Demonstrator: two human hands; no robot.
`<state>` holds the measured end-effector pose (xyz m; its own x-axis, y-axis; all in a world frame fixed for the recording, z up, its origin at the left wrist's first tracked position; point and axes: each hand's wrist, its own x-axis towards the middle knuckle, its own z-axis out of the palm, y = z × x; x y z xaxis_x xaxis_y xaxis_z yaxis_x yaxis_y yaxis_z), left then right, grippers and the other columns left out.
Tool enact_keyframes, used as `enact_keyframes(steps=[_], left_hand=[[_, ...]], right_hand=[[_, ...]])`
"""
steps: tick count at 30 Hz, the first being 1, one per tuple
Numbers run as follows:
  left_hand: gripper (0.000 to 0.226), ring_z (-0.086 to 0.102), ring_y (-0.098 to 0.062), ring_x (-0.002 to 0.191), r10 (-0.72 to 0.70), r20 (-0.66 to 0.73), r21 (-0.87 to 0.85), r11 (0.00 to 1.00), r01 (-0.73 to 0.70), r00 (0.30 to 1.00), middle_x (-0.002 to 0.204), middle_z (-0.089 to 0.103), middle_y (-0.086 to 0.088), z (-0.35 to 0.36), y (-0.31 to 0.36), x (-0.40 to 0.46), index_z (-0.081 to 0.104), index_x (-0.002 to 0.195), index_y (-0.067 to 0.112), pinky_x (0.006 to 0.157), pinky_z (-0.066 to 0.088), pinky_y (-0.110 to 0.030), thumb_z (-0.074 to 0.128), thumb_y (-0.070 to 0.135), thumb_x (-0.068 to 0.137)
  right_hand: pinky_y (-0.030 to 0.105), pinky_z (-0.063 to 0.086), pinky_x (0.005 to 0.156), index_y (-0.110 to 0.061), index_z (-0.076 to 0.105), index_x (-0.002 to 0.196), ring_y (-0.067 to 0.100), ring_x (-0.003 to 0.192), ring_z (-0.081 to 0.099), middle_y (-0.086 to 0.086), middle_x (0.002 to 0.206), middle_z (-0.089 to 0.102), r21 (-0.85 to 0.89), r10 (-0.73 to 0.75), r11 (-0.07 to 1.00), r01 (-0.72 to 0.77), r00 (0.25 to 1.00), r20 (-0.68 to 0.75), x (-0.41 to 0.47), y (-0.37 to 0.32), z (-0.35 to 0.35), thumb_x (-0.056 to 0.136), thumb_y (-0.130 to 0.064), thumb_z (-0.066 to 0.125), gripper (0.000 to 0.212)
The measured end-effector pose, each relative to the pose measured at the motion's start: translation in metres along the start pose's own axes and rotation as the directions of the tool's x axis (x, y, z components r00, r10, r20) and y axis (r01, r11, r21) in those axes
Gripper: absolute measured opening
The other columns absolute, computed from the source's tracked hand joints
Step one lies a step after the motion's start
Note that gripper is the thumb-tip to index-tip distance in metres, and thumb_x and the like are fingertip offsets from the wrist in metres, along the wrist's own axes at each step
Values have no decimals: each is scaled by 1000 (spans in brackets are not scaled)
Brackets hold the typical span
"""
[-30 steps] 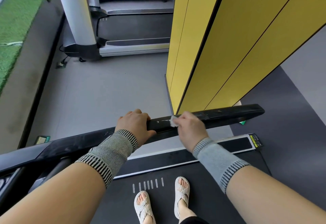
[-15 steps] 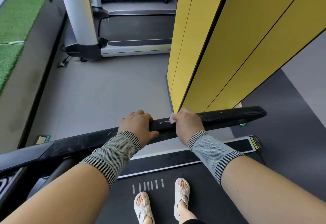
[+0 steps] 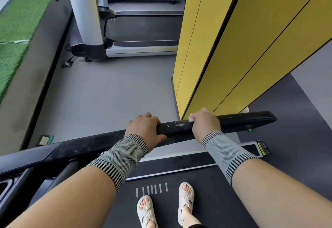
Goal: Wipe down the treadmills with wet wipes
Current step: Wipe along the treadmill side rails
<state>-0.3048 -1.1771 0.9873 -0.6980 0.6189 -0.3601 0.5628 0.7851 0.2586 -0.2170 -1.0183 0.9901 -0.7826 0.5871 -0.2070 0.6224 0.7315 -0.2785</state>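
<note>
Red lettering on the silver side rail of the far treadmill (image 3: 143, 30) at upper centre, too blurred to read. Yellow-and-black warning label (image 3: 262, 148) at the end of the near treadmill's side rail, right of centre, print too small to read. Row of short white bars (image 3: 151, 189) printed on the black belt (image 3: 206, 200), lower centre, just above two feet in pale woven sandals (image 3: 186, 199).

No containers in view.

Black handrail (image 3: 242, 121) of the near treadmill crossing the middle of the frame, rising toward the right. Left hand (image 3: 144, 129) wrapped over it at centre, fingers curled across the top, thumb underneath, clenched on the rail. Right hand (image 3: 205, 124) just right of it, also on top of the rail, fingers curled round a small white wet wipe (image 3: 191, 117) poking out at the knuckles and pressed to the rail. Whitish streaks on the rail between the two hands. Both wrists in grey knit bands (image 3: 226, 154) with striped edges, forearms reaching in from the lower corners.

Yellow panelled wall (image 3: 233, 48) filling the upper right, green turf (image 3: 16, 35) along the upper left, grey floor (image 3: 107, 93) between.
</note>
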Motion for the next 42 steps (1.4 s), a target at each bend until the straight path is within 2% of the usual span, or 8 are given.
enact_keyframes(steps=[11, 16, 20, 24, 28, 33, 37, 42], left_hand=[[52, 49, -17, 110, -4, 8, 2, 1000, 4, 1000, 113, 52, 5, -1, -1, 1, 56, 123, 29, 95, 41, -38, 62, 57, 81], [52, 49, -17, 110, 3, -1, 0, 1000, -3, 1000, 115, 52, 5, -1, 0, -1, 56, 124, 28, 95, 40, -37, 62, 56, 81], [51, 49, -17, 110, 0, 9, -1, 1000, 1, 1000, 113, 52, 4, -1, 0, -1, 56, 124, 27, 95, 40, -37, 62, 56, 81], [52, 49, -17, 110, 1, -9, -8, 1000, -2, 1000, 115, 52, 4, -1, 0, -2, 56, 124, 27, 95, 40, -37, 62, 56, 82], [52, 49, -18, 111, -4, -3, -11, 1000, 4, 1000, 116, 52, 4, -1, 0, -1, 56, 125, 27, 97, 41, -38, 63, 55, 81], [54, 48, -18, 114, 10, 19, 4, 1000, -10, 1000, 120, 51, 4, -2, -1, -2, 53, 130, 28, 98, 39, -38, 60, 55, 84], [57, 46, -18, 118, 7, 45, 32, 999, -9, 999, 127, 49, 4, -7, -3, -3, 48, 135, 29, 100, 37, -39, 60, 54, 84], [55, 48, -17, 115, -25, 54, 58, 998, 22, 998, 122, 51, 5, -11, -17, -8, 51, 131, 30, 98, 38, -38, 59, 55, 83]], right_hand=[[23, 43, 78, -16, 68, 109, 12, 85, 42, -2, 94, 47, 77, -301, 951, 299, 953, 18, -35, -16, 24, 91, -2, 50, 29], [20, 40, 74, -16, 68, 108, 13, 83, 46, -5, 90, 44, 124, -9, 992, 24, 993, -118, -24, 9, 18, 94, -4, 49, 27], [24, 44, 72, -14, 68, 108, 13, 80, 44, -4, 89, 43, 100, -297, 949, 299, 954, -34, -38, -8, 26, 92, -5, 52, 24], [20, 39, 69, -15, 69, 109, 13, 79, 48, -4, 92, 46, 166, 65, 985, -38, 984, -163, -25, 18, 20, 95, -9, 50, 24], [28, 48, 74, -10, 69, 105, 16, 81, 49, 3, 94, 52, 123, -302, 943, 308, 951, -67, -45, -19, 33, 90, -3, 54, 22], [22, 38, 72, -13, 67, 113, 14, 82, 45, -2, 94, 46, 71, 74, 995, -67, 992, -107, -17, 19, 13, 94, -7, 49, 27], [24, 44, 78, -15, 66, 114, 14, 87, 47, -1, 95, 48, 24, -324, 946, 324, 946, 23, -33, -21, 22, 92, -5, 52, 28], [23, 41, 76, -18, 67, 115, 15, 84, 45, -2, 94, 45, -8, -15, 1000, 14, 1000, -26, -6, 9, 5, 94, -6, 49, 30]])
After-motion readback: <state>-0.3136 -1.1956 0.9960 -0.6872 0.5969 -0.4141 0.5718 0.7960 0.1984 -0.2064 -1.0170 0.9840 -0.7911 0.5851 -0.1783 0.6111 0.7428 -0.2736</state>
